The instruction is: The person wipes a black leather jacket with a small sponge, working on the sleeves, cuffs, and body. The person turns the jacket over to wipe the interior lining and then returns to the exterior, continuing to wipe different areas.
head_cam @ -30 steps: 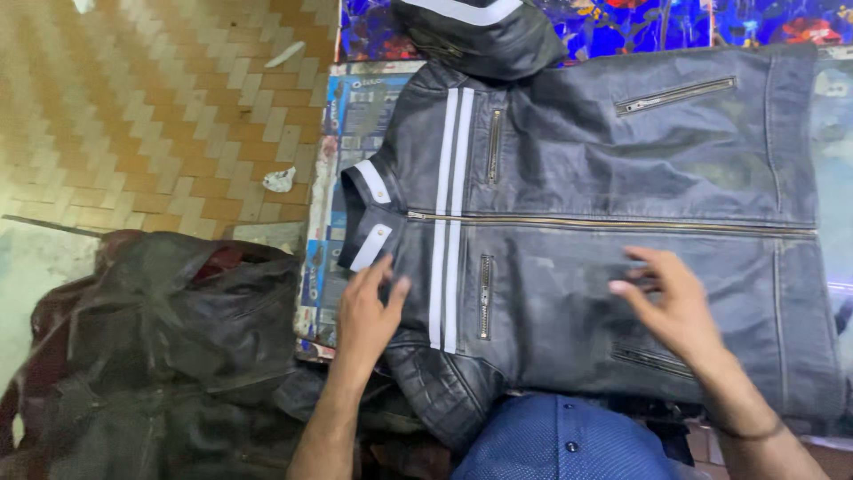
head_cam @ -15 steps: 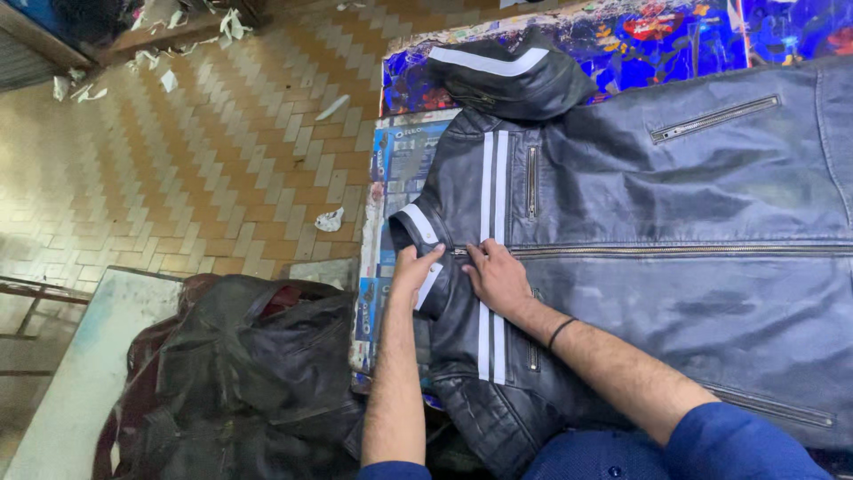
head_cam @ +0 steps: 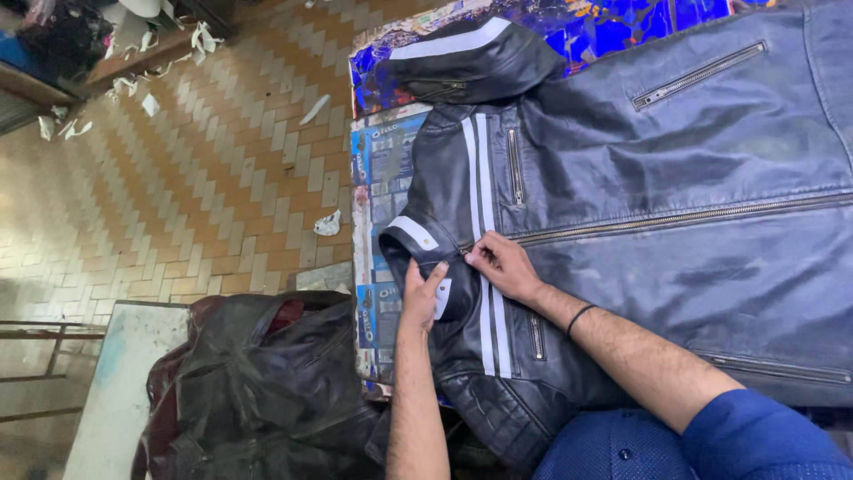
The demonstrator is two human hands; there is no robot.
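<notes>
Leather, dark grey-blue, makes up the jacket [head_cam: 675, 222] laid flat and front-up across the surface [head_cam: 378, 191], which shows a blue patterned covering at its edge. Head view only.

Jacket condition: front zip [head_cam: 693, 216] runs closed along the middle of the body, metal teeth visible. Two white stripes [head_cam: 484, 222] cross the shoulder panel near the collar. White tabs sit on the stand collar [head_cam: 418, 236]. One slanted chest pocket zip [head_cam: 697, 76] is shut. Small vertical zips lie beside the stripes. One sleeve [head_cam: 466, 58], with a white band, is folded up above the shoulder. Quilted ribbing shows on the near shoulder at the lower edge. Surface of the leather is creased, with a dull sheen.

My left hand [head_cam: 422, 293] rests on the collar, fingers extended and pressing flat, gripping nothing. My right hand [head_cam: 498, 265] is pinched closed at the top end of the front zip, by the collar; the puller itself is too small to make out. A dark band circles my right wrist.

Second item: a black leather garment [head_cam: 258, 382], crumpled, lies heaped below the surface's edge, beside a pale board [head_cam: 120, 382]. Paper scraps [head_cam: 327, 222] dot the tiled floor [head_cam: 178, 178].
</notes>
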